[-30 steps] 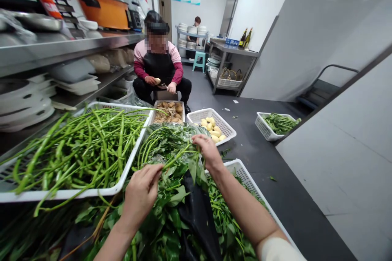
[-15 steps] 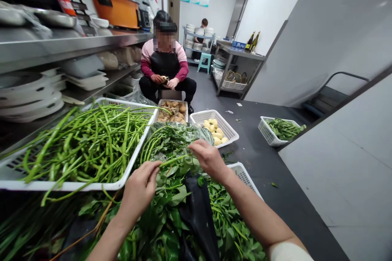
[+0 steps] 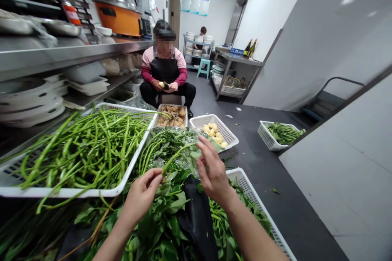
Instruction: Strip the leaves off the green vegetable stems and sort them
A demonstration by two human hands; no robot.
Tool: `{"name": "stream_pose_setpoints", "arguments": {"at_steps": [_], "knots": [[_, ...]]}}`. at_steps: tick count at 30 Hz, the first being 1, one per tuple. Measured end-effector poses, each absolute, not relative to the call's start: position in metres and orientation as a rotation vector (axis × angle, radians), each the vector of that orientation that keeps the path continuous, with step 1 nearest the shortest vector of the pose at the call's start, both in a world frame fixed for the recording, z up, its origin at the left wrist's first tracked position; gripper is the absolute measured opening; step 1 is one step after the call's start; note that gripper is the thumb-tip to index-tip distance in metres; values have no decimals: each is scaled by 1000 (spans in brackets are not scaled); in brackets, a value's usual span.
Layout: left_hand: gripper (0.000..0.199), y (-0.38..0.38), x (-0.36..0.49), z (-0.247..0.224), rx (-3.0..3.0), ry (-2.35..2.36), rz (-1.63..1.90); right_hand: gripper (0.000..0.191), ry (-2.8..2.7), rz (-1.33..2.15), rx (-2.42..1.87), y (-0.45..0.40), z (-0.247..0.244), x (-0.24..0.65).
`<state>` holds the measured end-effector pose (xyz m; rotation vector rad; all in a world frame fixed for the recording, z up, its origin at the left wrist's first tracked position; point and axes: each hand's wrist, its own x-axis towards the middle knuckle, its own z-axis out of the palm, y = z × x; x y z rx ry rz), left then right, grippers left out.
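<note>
Between finger and thumb, my left hand (image 3: 143,195) pinches the lower end of a green stem (image 3: 177,155). That stem slants up to the right, with leaves at its far end. My right hand (image 3: 212,171) is beside those leaves, its fingers apart; whether it touches them is unclear. Below both hands lies a heap of leafy greens (image 3: 165,220), with a dark cloth or apron (image 3: 197,208) in its middle. At the left, a white basket (image 3: 131,171) is piled with long bare stems (image 3: 92,147).
Ahead sits a person (image 3: 165,65) peeling something over a box of brown potatoes (image 3: 174,116). Nearby stands a basket of peeled potatoes (image 3: 228,130). Another basket (image 3: 269,138) holds greens at the right. A steel shelf (image 3: 122,47) runs along the left; a white basket (image 3: 260,204) is at lower right.
My right hand has opened and moved slightly down and right from the stem. The stem now tilts up more steeply in my left hand. The view has tipped slightly upward.
</note>
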<state>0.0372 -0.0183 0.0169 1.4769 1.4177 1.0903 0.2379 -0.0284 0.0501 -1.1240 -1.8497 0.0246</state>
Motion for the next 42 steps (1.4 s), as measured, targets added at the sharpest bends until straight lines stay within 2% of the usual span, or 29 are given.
{"name": "stream_pose_setpoints", "arguments": {"at_steps": [4, 8, 12, 15, 17, 20, 24, 27, 32, 36, 42], "knots": [[29, -30, 39, 18, 1576, 1451, 1128, 44, -1788, 129, -1301, 8, 48, 213], [26, -35, 43, 21, 1667, 1489, 1166, 33, -1579, 561, -1363, 16, 23, 201], [24, -38, 51, 19, 1735, 1451, 1102, 32, -1314, 965, -1295, 9, 10, 184], [23, -39, 50, 18, 1811, 1400, 985, 24, -1405, 894, -1267, 2, 10, 176], [25, -36, 46, 21, 1823, 1457, 1038, 18, -1535, 813, -1270, -1, 13, 175], [32, -24, 38, 28, 1699, 1565, 1238, 21, -1725, 626, -1232, -5, 18, 175], [34, -4, 35, 36, 1527, 1387, 1128, 25, -1949, 245, -1240, -17, 14, 166], [34, 5, 33, 38, 1424, 1385, 1151, 26, -2112, 81, -1227, -34, 6, 157], [35, 3, 24, 47, 1490, 1470, 1153, 22, -2008, 212, -1055, -40, 19, 161], [35, -8, 25, 55, 1760, 1472, 1084, 37, -2040, 186, -1111, -14, 38, 168], [32, -13, 27, 54, 1768, 1644, 1202, 25, -2133, 200, -1404, -19, 1, 147]]}}
